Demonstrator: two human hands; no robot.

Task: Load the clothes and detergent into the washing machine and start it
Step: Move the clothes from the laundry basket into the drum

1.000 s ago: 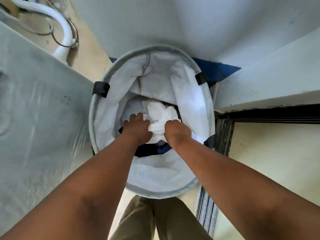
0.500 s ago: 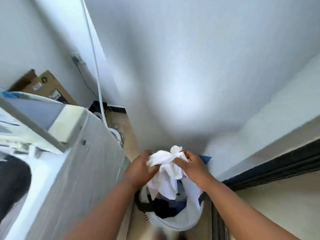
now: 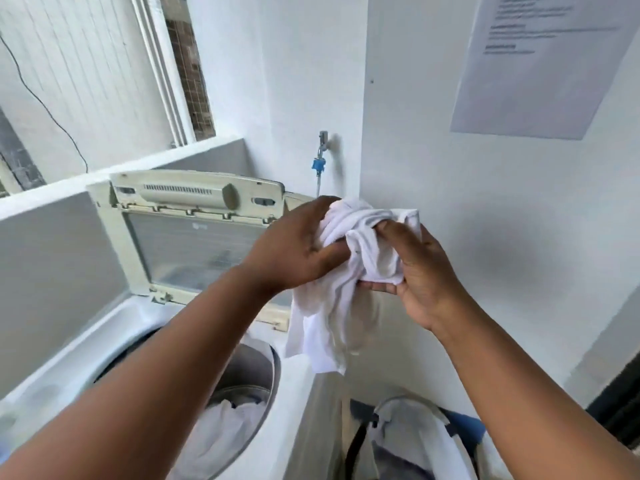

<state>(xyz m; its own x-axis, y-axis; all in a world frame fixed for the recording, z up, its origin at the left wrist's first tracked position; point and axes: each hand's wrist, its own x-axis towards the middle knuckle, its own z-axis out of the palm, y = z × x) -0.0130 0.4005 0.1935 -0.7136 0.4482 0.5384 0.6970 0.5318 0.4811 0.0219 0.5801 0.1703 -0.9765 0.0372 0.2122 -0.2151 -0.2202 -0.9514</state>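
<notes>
White garment (image 3: 349,268) bunched in both hands, above open washing machine (image 3: 287,386)

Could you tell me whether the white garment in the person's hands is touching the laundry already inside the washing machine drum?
Apart. The head view shows the white garment hanging from both hands, its lowest edge clearly above the laundry in the drum.

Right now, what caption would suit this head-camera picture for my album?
Both hands, left and right, hold a white garment above the open washing machine, laundry basket below.
</notes>
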